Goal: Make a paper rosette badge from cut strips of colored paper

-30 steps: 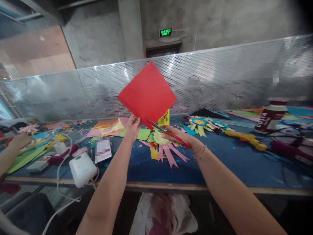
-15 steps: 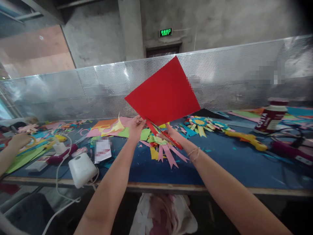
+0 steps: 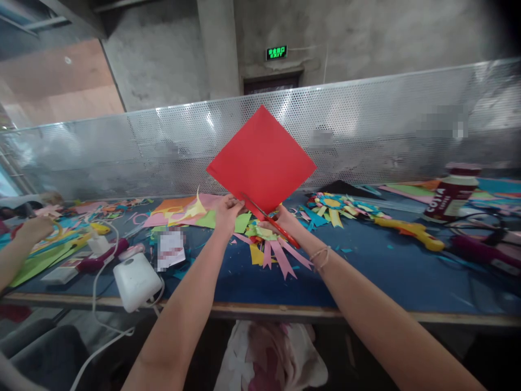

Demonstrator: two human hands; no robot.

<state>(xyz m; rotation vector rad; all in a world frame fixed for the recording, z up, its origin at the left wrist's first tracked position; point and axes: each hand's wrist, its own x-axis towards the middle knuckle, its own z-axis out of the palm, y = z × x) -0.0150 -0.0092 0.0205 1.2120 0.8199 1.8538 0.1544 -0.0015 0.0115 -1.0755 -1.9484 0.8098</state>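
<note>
The red sheet (image 3: 262, 157), likely light, stiffish, is edge-pinched by the left grip (image 3: 228, 212); scissors (image 3: 290, 238), by the right grip (image 3: 284, 221).

A paper-craft workshop is indicated: red-handled scissors (image 3: 288, 235) are held to a red sheet (image 3: 262, 157), the desk (image 3: 374, 282) is strewn with coloured paper scraps (image 3: 243, 223) and rosettes (image 3: 331, 203), and a concrete wall (image 3: 366, 43) is fitted with an EXIT sign (image 3: 276, 52) behind a perforated metal screen (image 3: 163, 146).
</note>
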